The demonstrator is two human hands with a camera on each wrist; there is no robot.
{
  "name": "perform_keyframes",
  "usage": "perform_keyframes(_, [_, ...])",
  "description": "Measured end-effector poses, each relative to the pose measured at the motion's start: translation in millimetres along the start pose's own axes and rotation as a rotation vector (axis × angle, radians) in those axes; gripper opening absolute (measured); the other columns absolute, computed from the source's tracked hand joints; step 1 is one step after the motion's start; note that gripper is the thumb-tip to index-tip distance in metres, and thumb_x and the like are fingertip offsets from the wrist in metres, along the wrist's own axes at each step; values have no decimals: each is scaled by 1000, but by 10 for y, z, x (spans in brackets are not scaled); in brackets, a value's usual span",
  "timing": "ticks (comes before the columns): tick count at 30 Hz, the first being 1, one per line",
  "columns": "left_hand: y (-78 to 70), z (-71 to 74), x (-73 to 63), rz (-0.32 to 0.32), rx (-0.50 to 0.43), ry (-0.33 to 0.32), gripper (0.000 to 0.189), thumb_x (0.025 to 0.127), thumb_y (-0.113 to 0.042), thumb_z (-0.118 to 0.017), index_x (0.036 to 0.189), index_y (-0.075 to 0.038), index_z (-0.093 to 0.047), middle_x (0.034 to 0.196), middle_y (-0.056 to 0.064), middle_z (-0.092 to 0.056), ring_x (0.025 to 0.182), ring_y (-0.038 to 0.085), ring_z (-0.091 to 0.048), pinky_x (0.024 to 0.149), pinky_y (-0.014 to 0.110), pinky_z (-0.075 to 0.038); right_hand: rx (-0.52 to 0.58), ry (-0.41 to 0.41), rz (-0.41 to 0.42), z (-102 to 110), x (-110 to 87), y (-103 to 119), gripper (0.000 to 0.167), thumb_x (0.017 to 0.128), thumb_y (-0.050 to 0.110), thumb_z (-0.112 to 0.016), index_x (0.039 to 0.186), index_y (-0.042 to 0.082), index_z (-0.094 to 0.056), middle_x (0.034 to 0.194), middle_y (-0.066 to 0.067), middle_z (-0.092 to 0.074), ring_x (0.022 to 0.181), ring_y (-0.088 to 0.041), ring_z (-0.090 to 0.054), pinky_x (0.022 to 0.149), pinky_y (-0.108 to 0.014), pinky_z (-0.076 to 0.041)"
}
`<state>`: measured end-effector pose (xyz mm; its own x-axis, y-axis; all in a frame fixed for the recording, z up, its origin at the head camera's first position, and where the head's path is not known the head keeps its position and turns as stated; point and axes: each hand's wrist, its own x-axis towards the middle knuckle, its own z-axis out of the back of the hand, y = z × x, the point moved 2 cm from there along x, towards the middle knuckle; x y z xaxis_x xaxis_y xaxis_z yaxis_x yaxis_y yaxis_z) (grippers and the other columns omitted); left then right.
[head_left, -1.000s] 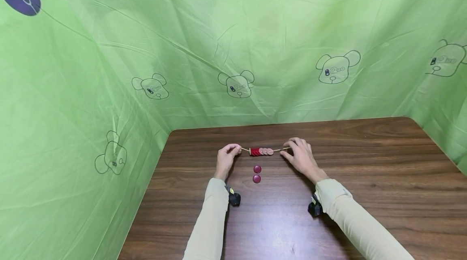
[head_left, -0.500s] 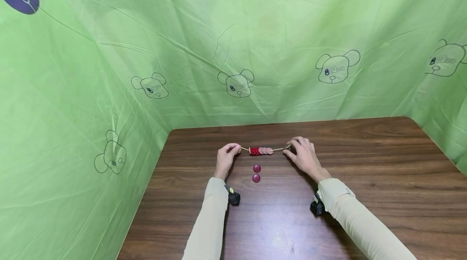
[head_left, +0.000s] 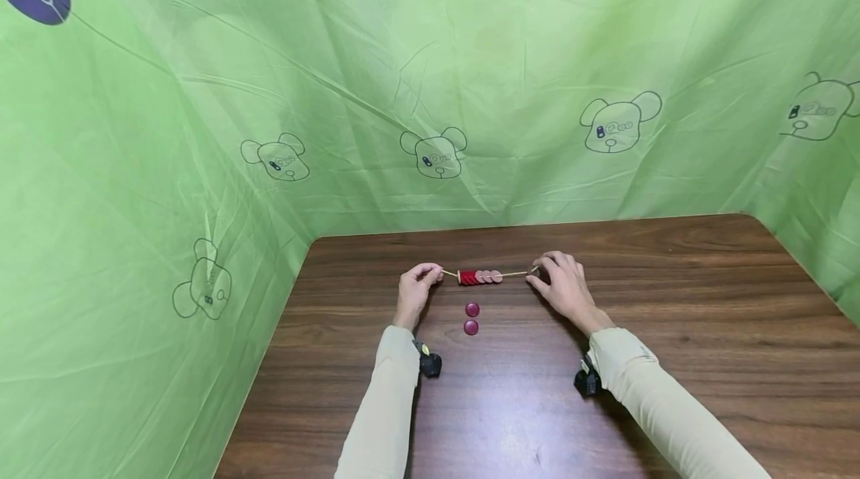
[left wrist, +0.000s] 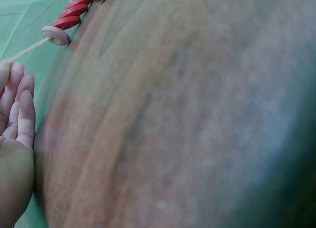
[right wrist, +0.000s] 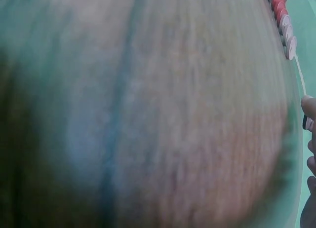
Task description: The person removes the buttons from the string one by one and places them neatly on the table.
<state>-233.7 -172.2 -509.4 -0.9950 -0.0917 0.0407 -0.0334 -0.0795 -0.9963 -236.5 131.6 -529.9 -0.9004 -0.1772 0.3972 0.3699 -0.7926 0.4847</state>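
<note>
A pale cord [head_left: 516, 274] runs between both hands, threaded through a row of red buttons [head_left: 468, 278] and pink buttons [head_left: 488, 277]. My left hand [head_left: 416, 291] pinches its left end between thumb and fingertips; the left wrist view shows a pale disc [left wrist: 56, 34] closest to that hand. On the right, my right hand [head_left: 563, 289] holds the other end with thumb and index finger. A small dark-rimmed disc [right wrist: 307, 122] shows below the thumb in the right wrist view, mostly hidden. Two loose magenta buttons, one [head_left: 472, 310] behind the other [head_left: 471, 327], lie nearer me.
The brown wooden table [head_left: 510, 404] carries everything. Green cloth [head_left: 363, 128] with printed bear heads rises behind its back edge and along the left side. A black wrist camera [head_left: 430, 365] sits on the left wrist, another [head_left: 587, 380] on the right.
My right hand has shifted a little to the right, and more cord shows between it and the pink buttons. The left hand and the loose buttons stay in place.
</note>
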Motion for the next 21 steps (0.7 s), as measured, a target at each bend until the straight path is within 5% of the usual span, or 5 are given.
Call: perform_keyframes(21, [-1, 5, -13, -5, -28, 11, 23, 91, -5, -64, 104, 13, -65, 99, 39, -63, 98, 50, -60, 91, 56, -49, -18, -11, -19, 37, -25, -67, 29, 85, 30, -72, 105, 9, -65, 117, -14, -56, 113, -37, -45, 91, -50, -32])
